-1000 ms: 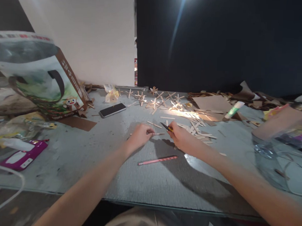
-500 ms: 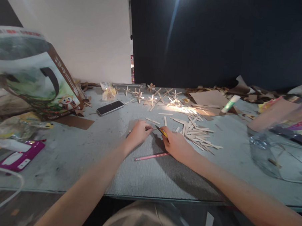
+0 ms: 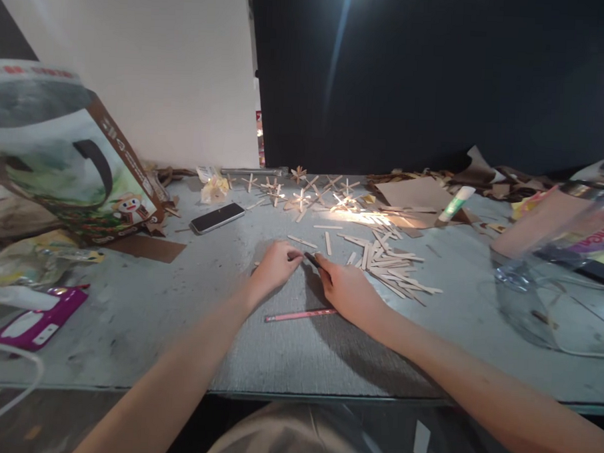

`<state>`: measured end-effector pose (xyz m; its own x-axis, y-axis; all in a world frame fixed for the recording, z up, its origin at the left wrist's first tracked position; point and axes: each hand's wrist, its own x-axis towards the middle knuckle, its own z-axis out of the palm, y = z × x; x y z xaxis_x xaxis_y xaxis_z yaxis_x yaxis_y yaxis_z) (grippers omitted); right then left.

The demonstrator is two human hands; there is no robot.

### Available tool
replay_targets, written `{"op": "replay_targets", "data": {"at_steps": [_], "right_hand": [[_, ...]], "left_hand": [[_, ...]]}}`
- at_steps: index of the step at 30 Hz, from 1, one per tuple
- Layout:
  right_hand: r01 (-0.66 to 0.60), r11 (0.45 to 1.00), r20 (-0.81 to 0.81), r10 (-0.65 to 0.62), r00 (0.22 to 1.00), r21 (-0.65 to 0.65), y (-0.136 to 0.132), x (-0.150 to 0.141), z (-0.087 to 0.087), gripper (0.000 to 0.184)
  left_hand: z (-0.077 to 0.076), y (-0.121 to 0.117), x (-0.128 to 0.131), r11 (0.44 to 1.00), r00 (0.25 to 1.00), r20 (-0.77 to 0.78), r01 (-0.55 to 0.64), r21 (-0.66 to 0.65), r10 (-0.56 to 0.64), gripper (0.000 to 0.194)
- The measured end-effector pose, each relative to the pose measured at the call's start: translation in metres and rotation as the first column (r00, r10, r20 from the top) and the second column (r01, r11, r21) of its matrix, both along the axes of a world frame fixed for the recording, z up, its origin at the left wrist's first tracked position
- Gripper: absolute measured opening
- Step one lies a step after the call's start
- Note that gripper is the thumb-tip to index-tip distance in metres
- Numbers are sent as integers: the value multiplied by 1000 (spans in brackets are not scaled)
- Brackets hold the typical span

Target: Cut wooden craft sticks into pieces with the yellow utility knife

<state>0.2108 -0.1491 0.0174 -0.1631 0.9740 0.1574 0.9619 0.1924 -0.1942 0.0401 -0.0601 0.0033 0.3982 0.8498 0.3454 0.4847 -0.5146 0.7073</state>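
My left hand [image 3: 276, 267] rests on the table, its fingers pinched on a wooden craft stick [image 3: 257, 264]. Most of that stick is hidden by the hand; one end pokes out at the left. In my right hand [image 3: 348, 290] is a utility knife [image 3: 312, 260], its dark tip pointing left at the left fingertips. Whether the blade touches the stick, I cannot tell. A pink pencil [image 3: 298, 315] lies just in front, its right end under the right hand. Loose craft sticks [image 3: 388, 263] are heaped to the right of the knife.
Star shapes of crossed sticks [image 3: 301, 200] stand farther back. A phone [image 3: 217, 218] lies at the left, near a large printed bag [image 3: 59, 169] and a purple gadget [image 3: 40, 322]. At the right are cardboard [image 3: 413, 193], a glue stick [image 3: 456, 204] and a clear plastic container [image 3: 529, 303].
My right hand has moved left with the knife, bringing its tip up to the left fingertips. The right hand now covers the pencil's right end. The view has shifted slightly.
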Motion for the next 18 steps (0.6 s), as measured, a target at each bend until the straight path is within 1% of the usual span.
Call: {"op": "replay_targets", "data": {"at_steps": [4, 9, 18], "right_hand": [[-4, 1000, -12, 4, 1000, -16, 1, 0, 2, 46], [-24, 1000, -36, 24, 999, -6, 1, 1, 1, 43], [-34, 999, -64, 33, 997, -5, 2, 2, 1, 42]], "left_hand": [[1, 0, 0, 1000, 999, 51, 5, -20, -4, 14], [2, -1, 0, 1000, 1000, -13, -12, -25, 12, 16], [2, -1, 1, 1000, 999, -48, -21, -17, 20, 17]]}}
